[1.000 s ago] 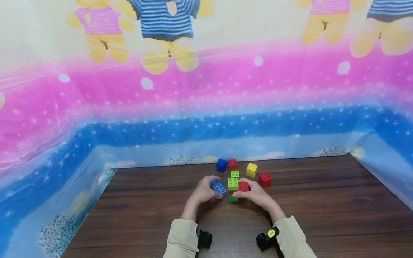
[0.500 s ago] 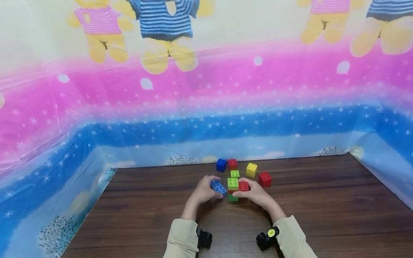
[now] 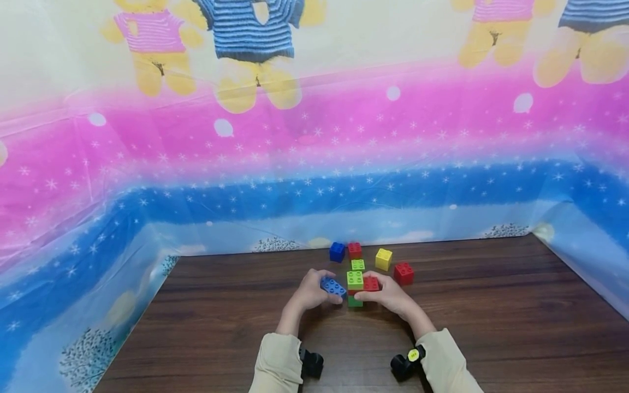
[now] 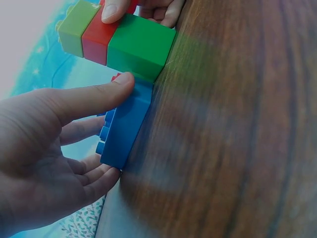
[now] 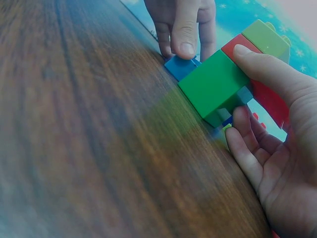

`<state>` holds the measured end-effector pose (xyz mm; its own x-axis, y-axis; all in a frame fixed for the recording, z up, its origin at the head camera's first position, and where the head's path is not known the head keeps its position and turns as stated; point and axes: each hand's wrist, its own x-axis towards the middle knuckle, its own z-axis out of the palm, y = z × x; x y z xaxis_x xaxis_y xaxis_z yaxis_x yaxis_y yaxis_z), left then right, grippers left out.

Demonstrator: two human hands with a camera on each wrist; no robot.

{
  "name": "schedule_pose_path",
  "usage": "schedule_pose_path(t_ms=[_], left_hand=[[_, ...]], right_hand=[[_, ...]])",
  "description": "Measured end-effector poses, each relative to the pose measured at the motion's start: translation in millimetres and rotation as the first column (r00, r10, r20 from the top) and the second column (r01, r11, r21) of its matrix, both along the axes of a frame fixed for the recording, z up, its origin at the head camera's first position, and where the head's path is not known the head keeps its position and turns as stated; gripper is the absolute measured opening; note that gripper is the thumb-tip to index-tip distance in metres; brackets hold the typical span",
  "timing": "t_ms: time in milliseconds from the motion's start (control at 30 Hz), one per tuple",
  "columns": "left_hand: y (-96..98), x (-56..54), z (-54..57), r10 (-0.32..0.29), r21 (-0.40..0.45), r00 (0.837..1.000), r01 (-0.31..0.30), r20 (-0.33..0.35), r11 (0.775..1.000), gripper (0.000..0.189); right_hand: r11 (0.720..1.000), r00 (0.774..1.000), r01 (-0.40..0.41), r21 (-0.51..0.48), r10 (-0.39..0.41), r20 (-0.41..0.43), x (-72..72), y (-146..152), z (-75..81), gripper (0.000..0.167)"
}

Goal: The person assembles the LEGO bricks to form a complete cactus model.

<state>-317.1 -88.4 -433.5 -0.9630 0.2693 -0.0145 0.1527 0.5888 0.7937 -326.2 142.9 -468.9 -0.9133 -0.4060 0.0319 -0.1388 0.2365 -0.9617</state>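
Note:
My left hand [image 3: 309,290] holds a long blue toy building brick [image 3: 333,286] between thumb and fingers, studs up and slanting toward the stack. In the left wrist view the thumb presses one end of it, right beside the green brick [image 4: 141,47]. To its right stands a small stack, green at the bottom, a longer red brick [image 3: 371,284] in the middle and a lime brick [image 3: 355,279] on top. My right hand [image 3: 391,296] grips the red brick, whose end juts out to the right; its thumb shows on the red side in the right wrist view.
Behind the stack lie a small lime brick [image 3: 357,265], a dark blue brick [image 3: 337,251], a red brick [image 3: 354,250] and a yellow brick [image 3: 384,258]. Another red brick [image 3: 404,273] sits right of my right hand. A printed curtain [image 3: 314,196] borders the brown table [image 3: 221,327].
The blue brick's near end has swung slightly right toward the stack, with my left thumb. My right hand and the stack have not visibly moved.

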Motion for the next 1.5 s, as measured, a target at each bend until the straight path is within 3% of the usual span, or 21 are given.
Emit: schedule_pose_path(t_ms=[267,600,833,1067,1500], left_hand=[[-2.0,1.8,2.2,-0.028,-0.052,0.999,0.029,0.015,0.998,0.066],[-4.0,0.3,0.8,-0.023,-0.074,1.0,0.023,0.005,0.997,0.039],[-4.1,-1.1,0.8,-0.01,-0.073,1.0,0.01,0.009,0.997,0.034],[-5.2,-1.2,4.5,-0.019,-0.032,1.0,0.019,0.01,0.999,0.036],[-8.7,-2.8,9.9,0.004,0.055,0.998,-0.001,-0.061,0.998,0.036]], right_hand=[[1.0,1.0,0.012,0.015,-0.012,0.0,-0.2,0.0,0.1,0.052],[1.0,1.0,0.024,0.017,-0.025,0.017,0.1,-0.7,1.1,0.052],[0.998,0.999,0.043,0.04,-0.044,0.02,-1.2,-0.7,1.2,0.055],[0.999,0.999,0.031,0.024,-0.031,0.018,-1.3,-0.7,0.1,0.054],[0.999,0.999,0.031,0.018,-0.032,0.023,0.1,-2.6,3.1,0.054]])
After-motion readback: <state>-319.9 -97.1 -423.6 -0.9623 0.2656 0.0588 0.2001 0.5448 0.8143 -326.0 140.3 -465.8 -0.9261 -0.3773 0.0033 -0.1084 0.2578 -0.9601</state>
